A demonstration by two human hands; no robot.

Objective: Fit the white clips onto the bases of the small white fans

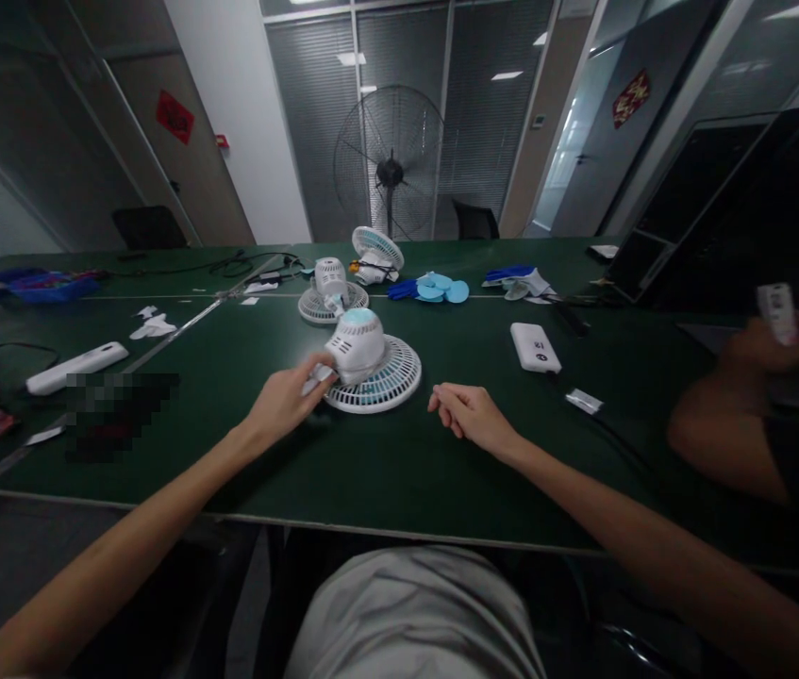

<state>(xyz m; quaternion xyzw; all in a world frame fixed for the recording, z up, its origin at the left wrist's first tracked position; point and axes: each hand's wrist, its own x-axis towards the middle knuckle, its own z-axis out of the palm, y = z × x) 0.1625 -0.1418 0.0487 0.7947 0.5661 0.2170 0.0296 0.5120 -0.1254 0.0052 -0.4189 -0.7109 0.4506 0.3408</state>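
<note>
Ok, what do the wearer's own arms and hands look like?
Left hand and right hand: both bare, no gloves. Left forearm and right forearm: no sleeves, watches or cables in view. Pale grey clothing shows below, creased.

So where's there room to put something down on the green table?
There's bare tabletop between the nearest fan and the white box, and between that fan and the table's front edge. Crowded behind it: middle fan, far fan, blue discs.
</note>
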